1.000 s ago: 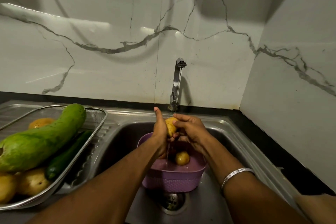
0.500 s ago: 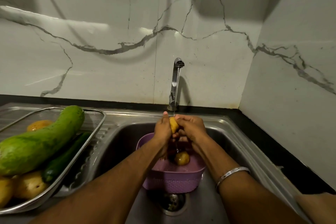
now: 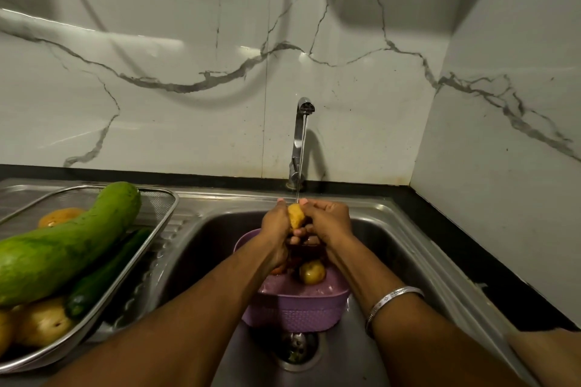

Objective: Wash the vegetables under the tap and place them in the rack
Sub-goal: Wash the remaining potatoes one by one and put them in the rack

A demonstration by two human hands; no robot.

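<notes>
Left hand [image 3: 276,223] and right hand [image 3: 330,221] both clasping small yellow potato [image 3: 296,216], rubbing it under tap [image 3: 303,141] stream. Risk: wet skin slipping from clasp, potato dropping into purple basket [image 3: 295,311] directly beneath. Rack [image 3: 163,214] sitting well left of grip, awaiting it.

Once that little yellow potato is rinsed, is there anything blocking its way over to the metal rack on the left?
Nothing visible blocks it. Both hands, left hand and right hand, hold the small yellow potato under the tap above the purple plastic basket. The wire mesh rack lies left, already holding a large green gourd, so free room is limited.
</notes>
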